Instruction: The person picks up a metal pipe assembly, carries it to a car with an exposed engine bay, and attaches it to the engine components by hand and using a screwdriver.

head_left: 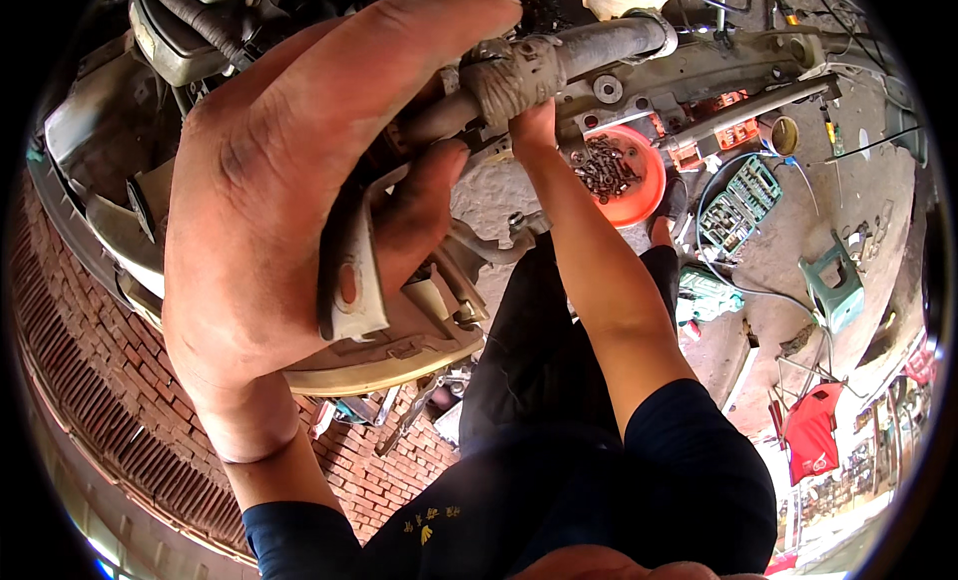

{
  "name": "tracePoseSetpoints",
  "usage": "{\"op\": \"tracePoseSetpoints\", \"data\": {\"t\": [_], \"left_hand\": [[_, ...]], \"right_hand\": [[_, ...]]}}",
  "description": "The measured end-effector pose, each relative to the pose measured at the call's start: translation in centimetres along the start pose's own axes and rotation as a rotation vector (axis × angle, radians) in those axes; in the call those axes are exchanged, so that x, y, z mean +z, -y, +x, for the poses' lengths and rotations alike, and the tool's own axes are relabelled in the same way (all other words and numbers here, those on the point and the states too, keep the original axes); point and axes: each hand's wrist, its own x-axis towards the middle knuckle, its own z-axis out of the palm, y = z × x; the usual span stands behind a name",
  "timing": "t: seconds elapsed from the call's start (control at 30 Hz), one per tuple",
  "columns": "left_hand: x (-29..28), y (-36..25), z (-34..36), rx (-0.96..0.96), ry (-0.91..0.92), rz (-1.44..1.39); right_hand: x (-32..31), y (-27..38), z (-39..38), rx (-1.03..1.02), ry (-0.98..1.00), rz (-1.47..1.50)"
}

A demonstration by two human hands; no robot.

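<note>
My left hand looms large on the left, its index finger stretched along the top and its thumb curled below. Between palm and thumb sits a bent grey metal bracket with a hole, and skin shows through that hole. The hand is closed loosely round this bracket; its other fingers are hidden. A dirty grey pipe with a ribbed, wrapped joint runs just beyond the fingertips. My right hand reaches up under that joint. Its fingers are out of sight behind the metal parts, so its grip does not show.
An orange-red basin of small metal parts stands right of my right forearm. Further right are a socket set, a green stool and a red cloth. A yellowed car panel lies below my left hand, above brick paving.
</note>
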Motion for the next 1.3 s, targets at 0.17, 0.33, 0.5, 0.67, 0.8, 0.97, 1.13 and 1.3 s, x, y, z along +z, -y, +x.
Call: {"op": "tracePoseSetpoints", "data": {"t": [0.17,0.33,0.5,0.67,0.8,0.97,1.13,1.3], "left_hand": [[-0.4,-1.4,1.1,-0.001,-0.03,-0.129],[-0.2,-2.0,0.4,-0.191,-0.059,0.0],[-0.4,-1.8,1.5,-0.046,0.0,-0.313],[-0.5,-0.8,1.0,0.078,0.001,0.156],[-0.8,-1.4,0.6,0.005,0.02,0.049],[-0.7,-0.2,0.6,-0.01,-0.018,-0.056],[-0.3,-1.6,0.8,-0.096,0.004,0.003],[0.0,-1.5,0.8,0.022,-0.022,0.177]], "right_hand": [[-1.1,-3.4,2.4,-0.591,-0.151,-0.577],[-1.4,-2.1,1.9,0.204,0.088,0.451],[-2.7,-5.3,3.0,-0.119,-0.003,-0.19],[-0.5,-1.6,1.9,0.268,0.019,0.564],[-1.9,-0.3,1.4,0.339,0.086,0.408],[-2.2,-1.8,1.8,-0.308,0.052,-0.351],[-1.6,-4.1,2.1,-0.315,0.022,-0.212],[-0.5,-4.6,3.2,-0.046,0.037,0.245]]}}
